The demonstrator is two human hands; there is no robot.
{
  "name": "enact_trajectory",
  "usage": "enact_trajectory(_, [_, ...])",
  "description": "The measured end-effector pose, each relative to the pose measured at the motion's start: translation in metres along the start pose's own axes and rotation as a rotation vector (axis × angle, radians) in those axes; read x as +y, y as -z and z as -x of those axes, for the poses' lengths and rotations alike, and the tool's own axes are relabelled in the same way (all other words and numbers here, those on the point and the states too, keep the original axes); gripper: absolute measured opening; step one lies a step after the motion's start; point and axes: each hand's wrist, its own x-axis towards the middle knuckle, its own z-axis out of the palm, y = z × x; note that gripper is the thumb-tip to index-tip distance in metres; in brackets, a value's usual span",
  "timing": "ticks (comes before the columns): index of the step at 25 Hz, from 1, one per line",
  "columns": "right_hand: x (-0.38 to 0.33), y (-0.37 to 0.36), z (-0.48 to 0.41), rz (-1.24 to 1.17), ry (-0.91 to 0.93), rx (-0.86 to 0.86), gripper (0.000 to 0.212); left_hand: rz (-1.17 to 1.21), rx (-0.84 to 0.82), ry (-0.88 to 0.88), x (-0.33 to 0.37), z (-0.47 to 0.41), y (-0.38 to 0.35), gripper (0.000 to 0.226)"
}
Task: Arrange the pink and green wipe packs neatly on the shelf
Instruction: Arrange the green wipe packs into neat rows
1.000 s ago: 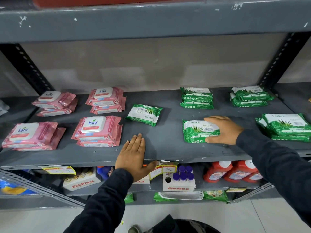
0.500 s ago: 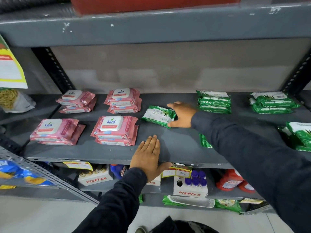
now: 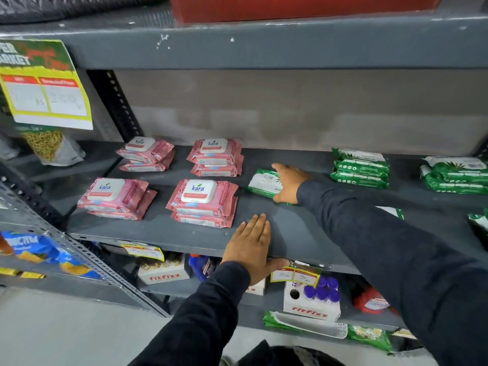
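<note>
On the grey shelf (image 3: 303,228) lie several stacks of pink wipe packs: two at the back (image 3: 146,154) (image 3: 215,157) and two at the front (image 3: 116,198) (image 3: 202,202). A single green wipe pack (image 3: 262,183) lies right of them, and my right hand (image 3: 289,183) grips its right end. Stacks of green packs (image 3: 360,167) (image 3: 455,174) sit further right. Another green pack (image 3: 393,211) peeks out behind my right sleeve. My left hand (image 3: 250,247) rests flat on the shelf's front edge, holding nothing.
A yellow price sign (image 3: 45,83) hangs at the upper left. The shelf below holds white fitfizz boxes (image 3: 311,303), red bottles (image 3: 369,302) and green packets (image 3: 369,336). A slanted metal rack (image 3: 79,257) with snack bags stands at the left. A red box (image 3: 303,6) sits on the top shelf.
My right hand left the front green pack, reached left to the single green pack and closed on its right end. The view shifted left. My left hand stayed put.
</note>
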Motion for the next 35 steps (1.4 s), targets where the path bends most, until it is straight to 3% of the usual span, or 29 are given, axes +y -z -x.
enact_trajectory(8, [0.085, 0.038, 0.078, -0.303, -0.069, 0.104, 0.097, -0.017, 0.047, -0.023, -0.002, 0.002, -0.004, 0.105])
enact_trajectory(17, [0.153, 0.051, 0.177, -0.262, -0.136, -0.014, 0.092, 0.01, 0.029, -0.001, -0.002, 0.001, -0.005, 0.106])
enact_trajectory(23, [0.162, 0.044, 0.176, -0.174, -0.115, -0.036, 0.09, -0.013, 0.017, 0.031, 0.001, 0.002, -0.001, 0.11])
enact_trajectory(32, [0.147, 0.052, 0.164, -0.023, -0.057, -0.033, 0.103, -0.026, 0.01, 0.036, 0.002, 0.003, -0.001, 0.112])
enact_trajectory(35, [0.138, 0.053, 0.159, -0.001, -0.129, -0.039, 0.108, -0.018, 0.016, 0.039, 0.003, 0.003, -0.001, 0.112])
